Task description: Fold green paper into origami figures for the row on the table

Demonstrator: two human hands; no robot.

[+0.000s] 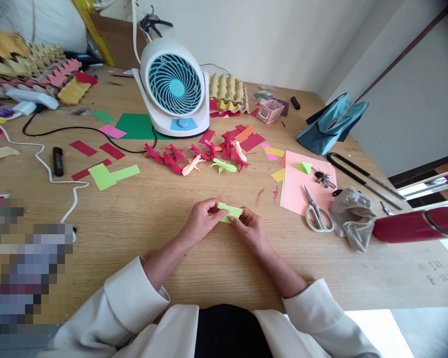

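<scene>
- A small folded strip of light green paper was held low above the middle of the desk, near its front edge. The left hand pinched one end between thumb and fingers; the right hand pinched the other.
- The strip could have creased crookedly, I judged, had either thumb slid while pressing, since the layers looked small and narrow.
- Pulling the ends apart too firmly might have torn the thin paper or opened its folds.
- Beyond the hands lay a cluster of folded paper figures, mostly red, with peach and green ones among them. A draught from the round fan just behind, if running, could have scattered these light shapes; whether it was on, I could not tell.
- The figures were spiky and angular, with thin, pointed limbs.
- The desk had a pale wood grain, marked by reddish smudges.
- The fan was smooth white plastic, with a spiralling blue grille.
- To the right, scissors with white loop handles lay partly on flat pink sheets, beside a crumpled, greyish bag and a glossy red cylindrical bottle.
</scene>
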